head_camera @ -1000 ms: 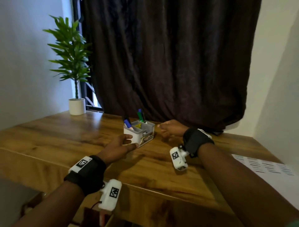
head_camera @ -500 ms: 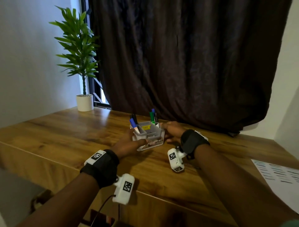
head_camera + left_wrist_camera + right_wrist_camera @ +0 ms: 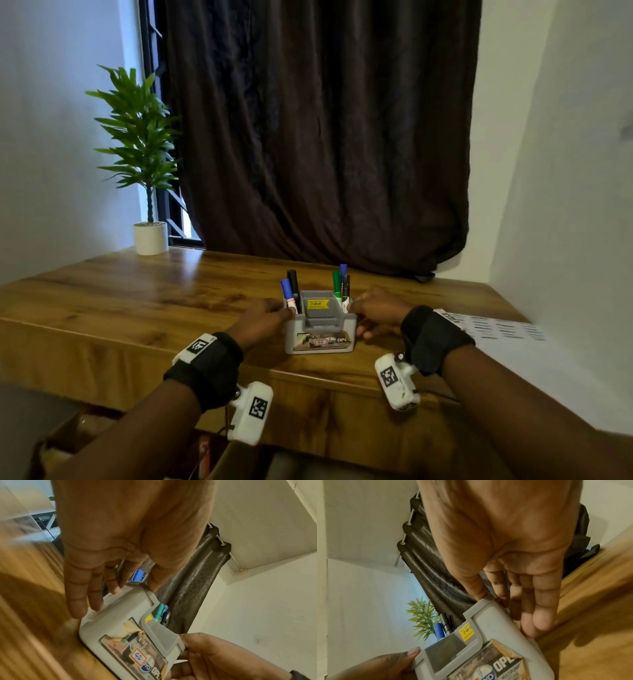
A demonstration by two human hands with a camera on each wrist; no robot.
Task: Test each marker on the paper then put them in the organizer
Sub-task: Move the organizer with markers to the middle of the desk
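Note:
A grey organizer (image 3: 320, 337) with a picture label on its front stands on the wooden table, close to the front edge. A blue and a black marker (image 3: 290, 291) stand in its left pocket; a green, a blue and a black marker (image 3: 339, 282) stand in its right pocket. My left hand (image 3: 284, 313) grips its left end, fingers (image 3: 82, 601) along the side wall and thumb on the rim. My right hand (image 3: 356, 318) grips the right end the same way, with its fingers (image 3: 537, 612) down the side of the organizer (image 3: 496, 628). White paper (image 3: 496, 330) with rows of test strokes lies to the right.
A potted plant (image 3: 150, 236) stands at the table's far left corner. A dark curtain (image 3: 325, 137) hangs behind the table, and a white wall closes the right side. The table's front edge (image 3: 137, 346) runs just below the organizer.
Both hands have closed on the organizer's ends. It now stands nearer the front edge, turned so its label faces me.

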